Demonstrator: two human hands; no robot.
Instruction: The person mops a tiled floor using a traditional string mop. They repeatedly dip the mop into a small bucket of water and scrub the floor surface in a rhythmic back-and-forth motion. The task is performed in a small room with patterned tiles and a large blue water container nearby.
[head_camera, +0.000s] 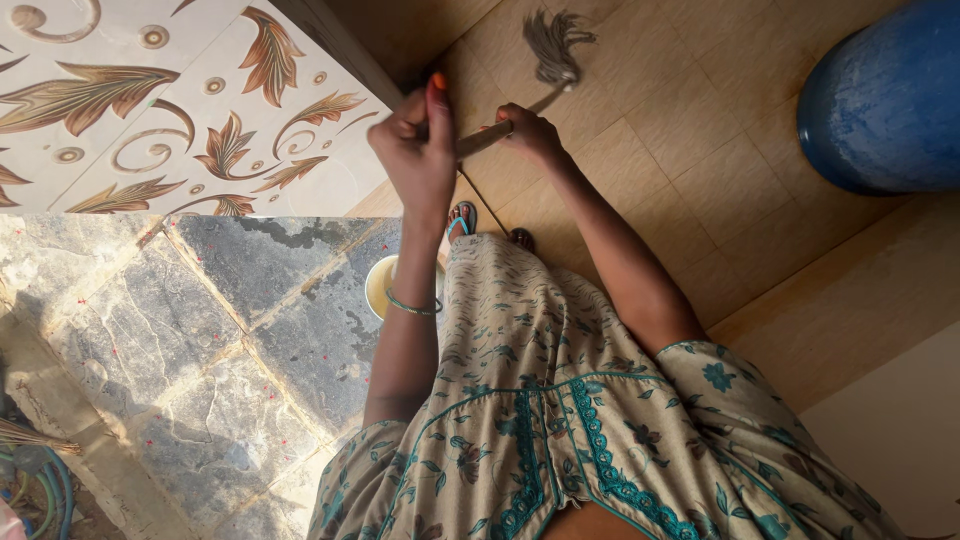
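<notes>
While the person looks straight down, both hands grip one long thin mop stick (490, 135). The left hand (418, 150) is closed tight around the stick nearer the body, and the right hand (528, 130) is closed around it a little farther down. Two hands on the stick, one behind the other, seem to give a firm hold for pushing and pulling it. At the far end, the grey stringy mop head (555, 45) rests spread out on the tan tiled floor (700, 150), so its strings can lie flat on the tiles.

One thin green bangle (410, 306) sits on the left wrist. Two feet in sandals (463, 218) peek out below the long patterned dress with teal trim (560, 400). One round cream bucket (385, 285) stands just beside the feet, close enough to reach. One big blue round pot (885, 100) stands well apart, off to the side. One wall of white tiles with brown leaf swirls (150, 100) stands beside grey stone slabs (200, 340).
</notes>
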